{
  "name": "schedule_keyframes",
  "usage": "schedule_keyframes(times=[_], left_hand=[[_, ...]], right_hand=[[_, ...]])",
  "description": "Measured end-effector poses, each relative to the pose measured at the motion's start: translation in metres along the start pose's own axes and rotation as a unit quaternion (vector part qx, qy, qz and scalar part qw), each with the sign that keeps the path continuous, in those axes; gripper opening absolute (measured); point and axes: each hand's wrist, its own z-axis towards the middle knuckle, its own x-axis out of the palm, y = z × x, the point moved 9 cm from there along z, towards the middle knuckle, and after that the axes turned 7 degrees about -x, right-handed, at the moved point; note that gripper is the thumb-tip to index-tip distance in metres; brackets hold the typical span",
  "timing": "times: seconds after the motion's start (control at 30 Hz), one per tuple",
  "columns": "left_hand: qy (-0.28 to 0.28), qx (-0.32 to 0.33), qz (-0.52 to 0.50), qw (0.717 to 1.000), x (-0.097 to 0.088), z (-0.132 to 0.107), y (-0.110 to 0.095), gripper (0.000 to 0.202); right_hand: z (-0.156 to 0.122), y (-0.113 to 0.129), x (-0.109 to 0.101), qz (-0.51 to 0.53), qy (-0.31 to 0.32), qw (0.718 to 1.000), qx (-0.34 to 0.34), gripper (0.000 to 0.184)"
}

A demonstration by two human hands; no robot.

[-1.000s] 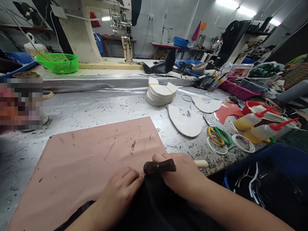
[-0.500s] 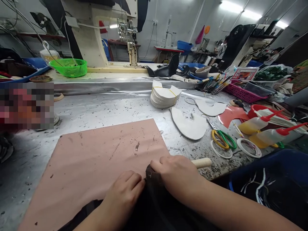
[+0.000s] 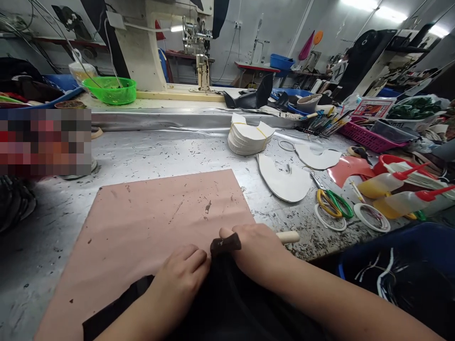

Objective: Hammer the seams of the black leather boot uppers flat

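Looking down from my head, my right hand [image 3: 261,251] is closed tight around a dark-headed hammer with a pale wooden handle [image 3: 225,245]. Its head lies on the top edge of the black leather piece [image 3: 227,303], at the near edge of the pink rectangular mat [image 3: 159,218]. My left hand [image 3: 181,277] rests just beside it, fingers loosely curled, pressing the leather and gripping nothing. Yellow-and-green-handled scissors [image 3: 334,203] lie well to the right.
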Motion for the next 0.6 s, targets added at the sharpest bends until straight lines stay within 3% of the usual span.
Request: schedule_keyframes(times=[0.17, 0.4, 0.5, 0.6], left_hand=[[-0.011, 0.027, 0.094, 0.995, -0.007, -0.013, -0.015, 0.032], [-0.026, 0.042, 0.053, 0.997, -0.009, -0.026, -0.019, 0.031], [-0.020, 0.023, -0.008, 0.999, -0.023, -0.030, -0.001, 0.026], [0.047, -0.107, -0.075, 0.990, -0.033, -0.043, 0.046, 0.014]], right_hand=[[0.005, 0.006, 0.003, 0.002, 0.008, 1.000, -0.006, 0.016], [0.008, 0.013, 0.000, 0.053, 0.049, 0.997, -0.018, 0.015], [0.005, 0.019, 0.011, 0.059, 0.043, 0.997, -0.029, 0.014], [0.004, 0.027, 0.023, 0.064, 0.097, 0.991, -0.066, 0.011]])
